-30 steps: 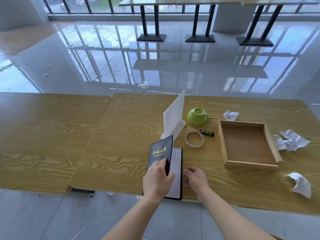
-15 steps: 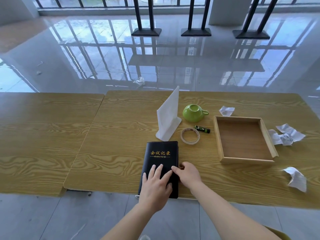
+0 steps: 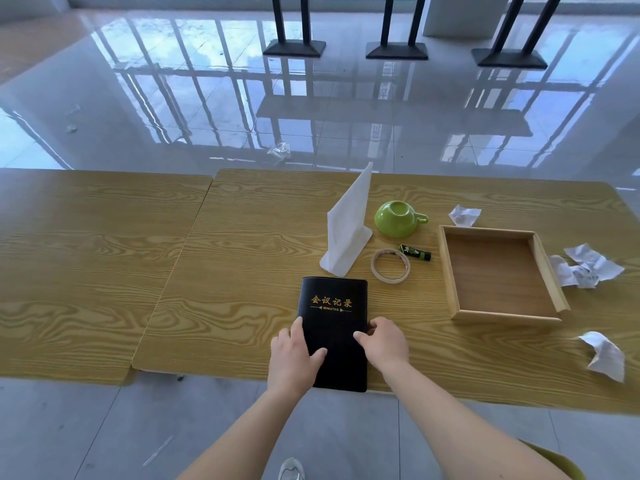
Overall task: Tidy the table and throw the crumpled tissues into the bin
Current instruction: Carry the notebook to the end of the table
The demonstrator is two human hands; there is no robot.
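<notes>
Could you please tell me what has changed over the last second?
The black notebook, its cover raised a second ago, was closed flat; the left hand and right hand now hold its side edges. The wooden tray, green cup and crumpled tissues stayed put.

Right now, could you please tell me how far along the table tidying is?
Done: the black notebook lies closed at the near edge of the table. In hand: the left hand and right hand hold its sides. Left: the far tissue, tissue bunch and near tissue lie crumpled around the empty wooden tray; the tape roll, green cup and small tube sit outside it. No bin is visible.
</notes>
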